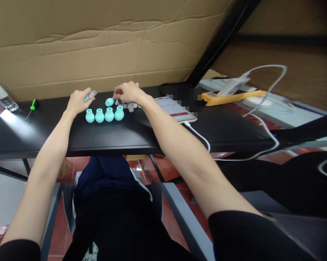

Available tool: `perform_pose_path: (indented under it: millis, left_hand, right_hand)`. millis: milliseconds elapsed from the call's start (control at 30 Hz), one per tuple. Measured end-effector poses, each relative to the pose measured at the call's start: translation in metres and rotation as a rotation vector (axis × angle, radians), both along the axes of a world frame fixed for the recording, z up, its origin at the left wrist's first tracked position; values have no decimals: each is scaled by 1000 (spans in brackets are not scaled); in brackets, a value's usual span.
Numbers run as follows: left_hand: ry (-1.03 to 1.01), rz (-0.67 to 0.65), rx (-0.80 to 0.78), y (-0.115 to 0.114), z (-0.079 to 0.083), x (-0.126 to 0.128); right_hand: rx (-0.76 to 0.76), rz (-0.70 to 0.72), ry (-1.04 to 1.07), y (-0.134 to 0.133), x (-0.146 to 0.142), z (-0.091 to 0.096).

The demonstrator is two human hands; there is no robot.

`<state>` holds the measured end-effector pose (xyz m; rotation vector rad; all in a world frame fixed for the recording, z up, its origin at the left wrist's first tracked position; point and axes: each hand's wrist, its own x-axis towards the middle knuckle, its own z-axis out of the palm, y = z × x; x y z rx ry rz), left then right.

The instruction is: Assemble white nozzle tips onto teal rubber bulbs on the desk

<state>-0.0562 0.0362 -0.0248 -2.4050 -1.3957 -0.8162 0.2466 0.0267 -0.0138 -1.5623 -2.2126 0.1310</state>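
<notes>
Several small teal bulb-shaped pieces (104,115) stand in a row on the black table (38,134). My left hand (78,102) sits just left of the row and grips a teal piece with a clear cap (90,96). My right hand (128,92) reaches down behind the row, its fingertips at another teal piece (109,102) lying on its side. Under and beside that hand lies a small heap of clear pieces (131,106).
A phone (174,108) on a white cable lies right of my right hand. Farther right are an orange tool (228,97) and a white power strip (234,85). A green screwdriver (31,108) and a water bottle (0,95) are at the left. Cardboard (98,43) walls the back.
</notes>
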Motion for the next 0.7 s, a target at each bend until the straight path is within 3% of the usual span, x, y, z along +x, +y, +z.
perform_pose_path:
  millis: [267,700]
  left_hand:
    - [22,27,-1,-3,2,2]
    - [8,32,-41,-1,0,0]
  right_hand:
    - [86,206,-144,-1,-11,-8]
    - [161,406,-129,9,-14,-11]
